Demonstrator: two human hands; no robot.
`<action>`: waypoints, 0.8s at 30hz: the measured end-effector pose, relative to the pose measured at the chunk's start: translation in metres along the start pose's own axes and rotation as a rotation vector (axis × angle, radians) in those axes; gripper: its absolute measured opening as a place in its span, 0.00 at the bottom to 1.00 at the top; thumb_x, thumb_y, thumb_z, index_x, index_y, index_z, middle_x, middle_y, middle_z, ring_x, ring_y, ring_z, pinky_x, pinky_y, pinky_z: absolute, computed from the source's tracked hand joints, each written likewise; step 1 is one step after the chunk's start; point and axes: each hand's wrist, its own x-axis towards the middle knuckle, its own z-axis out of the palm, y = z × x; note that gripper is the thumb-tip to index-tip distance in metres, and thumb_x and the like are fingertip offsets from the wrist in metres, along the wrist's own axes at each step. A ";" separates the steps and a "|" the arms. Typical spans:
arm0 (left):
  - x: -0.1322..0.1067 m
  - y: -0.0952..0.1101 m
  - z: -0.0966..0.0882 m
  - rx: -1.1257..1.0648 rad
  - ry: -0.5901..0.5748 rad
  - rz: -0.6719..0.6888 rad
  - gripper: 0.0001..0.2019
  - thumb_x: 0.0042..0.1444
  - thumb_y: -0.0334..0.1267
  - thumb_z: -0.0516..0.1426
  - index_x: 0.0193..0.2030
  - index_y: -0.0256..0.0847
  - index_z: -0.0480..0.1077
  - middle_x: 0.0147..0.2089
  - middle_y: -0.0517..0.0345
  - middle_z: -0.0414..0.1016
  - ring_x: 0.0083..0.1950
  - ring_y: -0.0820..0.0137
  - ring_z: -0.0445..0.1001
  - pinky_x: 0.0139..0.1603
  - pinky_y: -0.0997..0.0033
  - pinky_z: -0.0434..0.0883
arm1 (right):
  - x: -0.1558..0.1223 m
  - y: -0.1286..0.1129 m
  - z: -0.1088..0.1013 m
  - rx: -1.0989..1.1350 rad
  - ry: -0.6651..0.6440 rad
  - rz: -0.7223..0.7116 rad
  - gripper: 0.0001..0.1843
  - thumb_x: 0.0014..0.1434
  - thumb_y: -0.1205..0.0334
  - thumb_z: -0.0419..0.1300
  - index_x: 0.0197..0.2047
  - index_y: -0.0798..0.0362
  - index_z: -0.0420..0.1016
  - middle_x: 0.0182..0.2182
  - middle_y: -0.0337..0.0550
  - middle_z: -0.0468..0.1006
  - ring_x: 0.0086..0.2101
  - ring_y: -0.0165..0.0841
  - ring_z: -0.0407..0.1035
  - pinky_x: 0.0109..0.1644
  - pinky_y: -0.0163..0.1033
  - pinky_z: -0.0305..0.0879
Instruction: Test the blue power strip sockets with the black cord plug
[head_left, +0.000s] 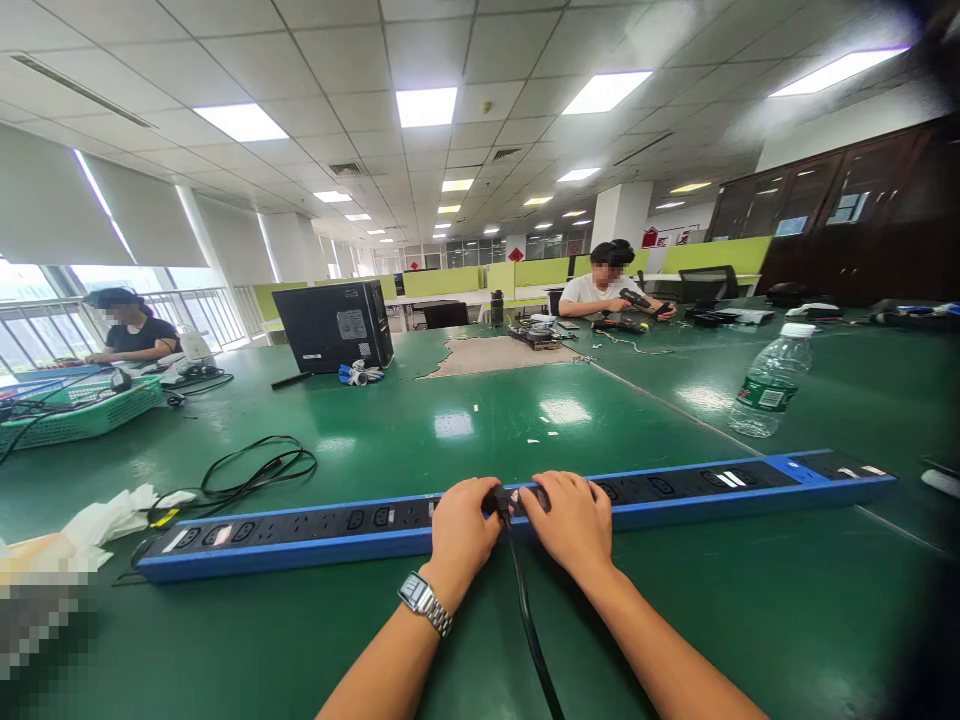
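A long blue and black power strip (300, 555) lies across the green table in front of me, its sockets facing up. My left hand (465, 520) is closed round a black plug (501, 500) at the strip's middle. From that plug a thick black cable (531, 625) runs down toward me. Whether the plug's pins are inside a socket is hidden. My right hand (574, 520) wraps over the strip just right of the plug, its thumb side close to the plug. A metal wristwatch (425, 603) is on my left wrist.
Beyond the strip stand a water bottle (772, 385) on the right and a black computer case (330, 325). At left lie a coiled black cable (259, 470), white plastic wrapping (112, 520) and a green basket (97, 420). Two people sit farther off, one handling a dark tool (634, 298).
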 end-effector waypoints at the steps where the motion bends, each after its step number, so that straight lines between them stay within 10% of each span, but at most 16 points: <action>1: 0.000 0.000 0.000 0.000 0.002 -0.001 0.15 0.54 0.34 0.60 0.49 0.46 0.75 0.49 0.54 0.80 0.50 0.64 0.75 0.53 0.65 0.69 | 0.000 0.000 0.000 0.002 0.001 -0.001 0.17 0.62 0.53 0.52 0.43 0.50 0.78 0.47 0.46 0.79 0.51 0.42 0.65 0.58 0.50 0.46; 9: -0.006 -0.002 0.006 0.066 0.030 0.015 0.17 0.55 0.34 0.59 0.52 0.49 0.72 0.50 0.56 0.79 0.51 0.63 0.76 0.65 0.53 0.59 | 0.010 -0.006 -0.013 0.093 -0.091 0.104 0.17 0.61 0.51 0.52 0.42 0.48 0.79 0.46 0.45 0.80 0.51 0.43 0.67 0.57 0.52 0.50; 14: -0.007 -0.004 0.008 0.080 0.046 -0.044 0.24 0.54 0.32 0.58 0.59 0.43 0.66 0.51 0.53 0.79 0.54 0.61 0.74 0.65 0.54 0.61 | 0.030 -0.036 -0.046 0.181 -0.403 0.083 0.19 0.58 0.47 0.53 0.27 0.48 0.77 0.31 0.44 0.81 0.34 0.38 0.73 0.35 0.40 0.59; 24: -0.007 -0.003 0.005 0.110 0.000 -0.096 0.27 0.54 0.31 0.55 0.63 0.39 0.62 0.50 0.52 0.79 0.55 0.61 0.73 0.64 0.60 0.62 | 0.041 -0.083 -0.058 -0.120 -0.605 -0.065 0.14 0.58 0.57 0.55 0.41 0.54 0.79 0.41 0.53 0.81 0.42 0.44 0.75 0.36 0.40 0.64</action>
